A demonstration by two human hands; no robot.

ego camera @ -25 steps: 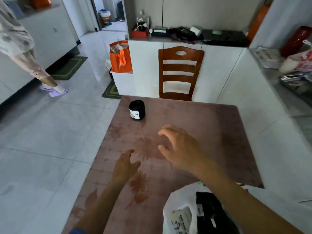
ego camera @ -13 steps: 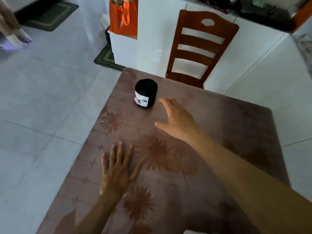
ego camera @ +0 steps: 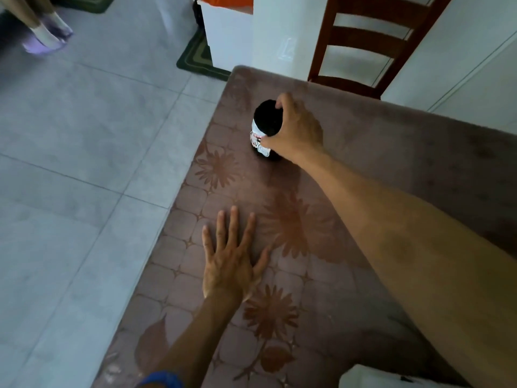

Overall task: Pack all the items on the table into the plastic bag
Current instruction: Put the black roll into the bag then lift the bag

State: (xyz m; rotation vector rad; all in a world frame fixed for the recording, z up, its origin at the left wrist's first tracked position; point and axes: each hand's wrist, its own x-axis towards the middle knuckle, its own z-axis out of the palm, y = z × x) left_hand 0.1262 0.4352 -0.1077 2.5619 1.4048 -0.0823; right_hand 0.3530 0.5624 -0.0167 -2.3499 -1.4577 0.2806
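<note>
The right hand [ego camera: 298, 130] has its fingers [ego camera: 280, 101] curled around the black roll [ego camera: 267, 121], which stands on the surface [ego camera: 391, 152] near its far left corner, just in front of the wooden chair [ego camera: 361, 43]. The left hand [ego camera: 229, 264] lies flat on the surface, nearer than the roll, fingers straight and spread. The roll is the only loose item I can see there, so the packing seems almost finished. Only a white corner of the plastic bag [ego camera: 372, 378] shows at the bottom edge; its contents are hidden, and the roll's label is too blurred to read.
</note>
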